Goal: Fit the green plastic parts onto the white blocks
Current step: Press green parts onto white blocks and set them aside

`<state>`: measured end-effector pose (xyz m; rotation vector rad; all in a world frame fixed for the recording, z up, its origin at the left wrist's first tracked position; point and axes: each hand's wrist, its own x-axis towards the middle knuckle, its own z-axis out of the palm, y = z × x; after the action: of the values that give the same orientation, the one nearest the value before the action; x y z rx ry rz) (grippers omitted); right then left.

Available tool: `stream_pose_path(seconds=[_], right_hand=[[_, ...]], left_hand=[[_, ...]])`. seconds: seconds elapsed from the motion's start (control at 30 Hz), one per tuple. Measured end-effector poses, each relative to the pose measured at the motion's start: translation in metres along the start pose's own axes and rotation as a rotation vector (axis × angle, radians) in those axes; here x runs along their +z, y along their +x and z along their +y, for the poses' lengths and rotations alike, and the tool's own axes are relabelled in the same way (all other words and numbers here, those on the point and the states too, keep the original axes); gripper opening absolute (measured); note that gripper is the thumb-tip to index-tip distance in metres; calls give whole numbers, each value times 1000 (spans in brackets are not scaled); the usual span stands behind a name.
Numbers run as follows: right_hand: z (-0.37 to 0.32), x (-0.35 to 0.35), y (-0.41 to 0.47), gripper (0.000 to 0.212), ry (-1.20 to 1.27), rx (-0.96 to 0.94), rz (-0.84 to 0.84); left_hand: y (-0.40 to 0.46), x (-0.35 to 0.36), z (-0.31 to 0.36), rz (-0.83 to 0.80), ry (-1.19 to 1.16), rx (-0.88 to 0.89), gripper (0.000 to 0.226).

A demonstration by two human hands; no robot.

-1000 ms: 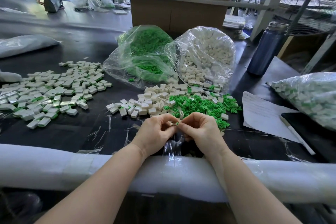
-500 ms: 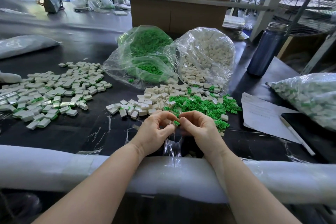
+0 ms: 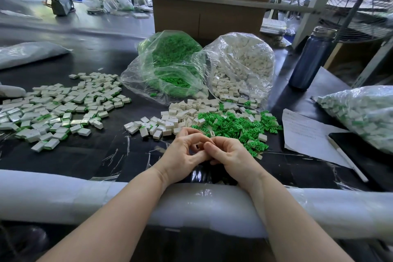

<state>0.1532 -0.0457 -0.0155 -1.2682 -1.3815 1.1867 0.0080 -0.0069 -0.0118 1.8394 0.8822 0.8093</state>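
Nearest the camera, two bare forearms cross a white foam-wrapped rail that runs along the front edge of the black desk. Just past it the left hand and the right hand meet, fingertips touching. Both have curled fingers closing in a narrow grip around something small between them; only a tiny dark-and-pale sliver shows at the fingertips, and I cannot tell whether it is a block, a green part or both.

Directly beyond the hands lie the task's things: a loose heap of small white rectangular plastic blocks, and touching it on the right a spread of small green plastic parts, with a few white blocks mixed in. Well to the left sits a wider scatter of white blocks with green edges. To the right lies a white sheet of paper with a white pen beside it, and past that a clear bag of white-and-green pieces.

Farther back stand two open clear plastic bags, one full of green parts, one of white blocks, side by side and touching. A dark blue bottle stands to the right, brown cardboard boxes behind.
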Motion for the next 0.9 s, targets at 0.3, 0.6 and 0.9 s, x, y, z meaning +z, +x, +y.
stream_pose_path(seconds=[0.3, 0.6, 0.9], right_hand=[[1, 0, -1, 14, 33, -15, 3], [1, 0, -1, 21, 59, 0, 23], [-2, 1, -2, 20, 81, -2, 31]], left_hand=[[1, 1, -1, -40, 61, 15, 14], [1, 2, -3, -108, 99, 25, 18], [1, 3, -3, -98, 95, 29, 25]])
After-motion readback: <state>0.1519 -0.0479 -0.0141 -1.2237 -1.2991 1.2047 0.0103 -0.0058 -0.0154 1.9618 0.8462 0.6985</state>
